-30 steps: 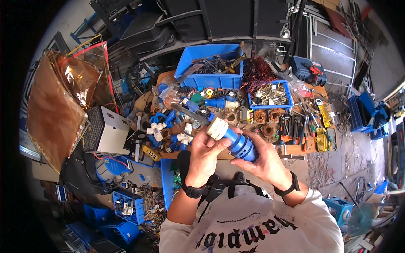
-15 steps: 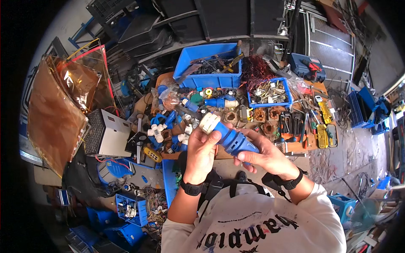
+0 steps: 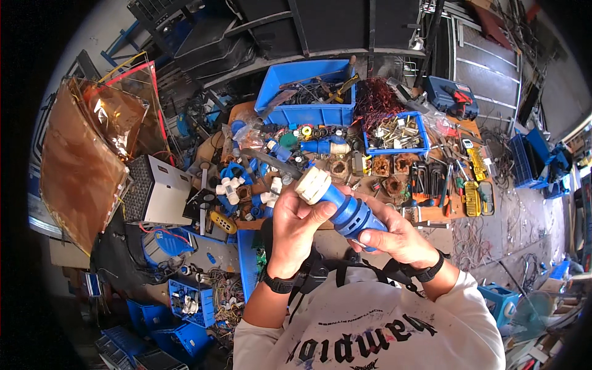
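Observation:
Both hands hold a blue industrial plug (image 3: 350, 213) with a cream collar at one end, tilted in front of my chest above the table's near edge. My left hand (image 3: 291, 231) grips the collar end, thumb along its side. My right hand (image 3: 396, 235) is wrapped round the ribbed blue end, thumb on top, partly hiding it. Behind, on the table, lies a similar blue-and-cream plug (image 3: 325, 147). White pipe-like fittings (image 3: 229, 190) and other blue parts are heaped to the left of my left hand.
A large blue crate (image 3: 305, 116) of tools stands at the back, beside a blue tray (image 3: 396, 150) of metal pieces. Hex keys (image 3: 428, 182) and yellow tool holders (image 3: 472, 197) line the right side. A white box (image 3: 166, 190) and brown sheeting (image 3: 80, 166) are left.
The plug has moved slightly toward me and right, turning so its blue end points further down. My right thumb has shifted along it; both hands keep their hold.

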`<state>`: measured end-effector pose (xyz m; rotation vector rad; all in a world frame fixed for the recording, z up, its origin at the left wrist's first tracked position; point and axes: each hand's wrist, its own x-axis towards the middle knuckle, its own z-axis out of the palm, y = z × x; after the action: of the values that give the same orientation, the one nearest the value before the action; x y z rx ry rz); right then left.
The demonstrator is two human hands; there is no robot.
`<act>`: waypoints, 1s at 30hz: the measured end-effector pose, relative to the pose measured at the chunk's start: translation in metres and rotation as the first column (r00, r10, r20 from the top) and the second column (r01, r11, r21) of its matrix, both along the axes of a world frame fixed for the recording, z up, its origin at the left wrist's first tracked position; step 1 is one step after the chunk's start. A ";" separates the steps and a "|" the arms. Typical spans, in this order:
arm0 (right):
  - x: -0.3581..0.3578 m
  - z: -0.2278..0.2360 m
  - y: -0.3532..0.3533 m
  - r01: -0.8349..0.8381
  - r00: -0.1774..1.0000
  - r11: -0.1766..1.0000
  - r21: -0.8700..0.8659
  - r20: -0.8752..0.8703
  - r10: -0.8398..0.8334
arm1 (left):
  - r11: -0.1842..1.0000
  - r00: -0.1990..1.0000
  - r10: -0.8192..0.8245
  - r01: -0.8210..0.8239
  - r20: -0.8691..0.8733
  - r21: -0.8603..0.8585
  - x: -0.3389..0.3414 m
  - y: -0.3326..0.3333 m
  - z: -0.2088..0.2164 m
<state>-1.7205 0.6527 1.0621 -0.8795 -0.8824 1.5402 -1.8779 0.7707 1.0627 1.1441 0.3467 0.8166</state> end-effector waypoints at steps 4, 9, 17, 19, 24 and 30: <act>-0.005 0.000 -0.002 0.016 1.000 0.999 -0.045 -0.026 -0.017 | 0.999 0.999 -0.031 0.030 -0.023 -0.040 -0.003 -0.002 -0.001; -0.005 -0.004 -0.002 -0.011 0.996 0.995 -0.098 -0.090 0.002 | 1.000 1.000 0.010 -0.011 -0.018 -0.014 -0.003 -0.006 -0.009; -0.015 -0.004 0.000 0.079 0.993 0.995 -0.053 -0.084 -0.083 | 0.998 0.998 0.041 -0.043 -0.052 -0.038 -0.004 -0.010 -0.009; -0.017 0.000 0.001 0.097 0.994 0.993 -0.070 -0.043 -0.100 | 1.000 0.995 0.027 -0.028 -0.097 -0.001 -0.005 -0.004 -0.011; -0.019 -0.002 0.009 0.088 0.983 0.994 -0.061 -0.159 -0.097 | 0.991 0.992 0.113 -0.116 -0.048 -0.064 0.002 0.000 0.003; -0.025 -0.006 0.008 -0.003 0.946 0.999 -0.046 -0.323 -0.012 | 0.988 0.998 0.058 -0.063 -0.035 -0.143 0.012 0.018 0.016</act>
<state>-1.7456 0.6603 1.0558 -0.6343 -0.6084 1.6476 -1.8661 0.7884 1.0788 1.0162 0.4606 0.8145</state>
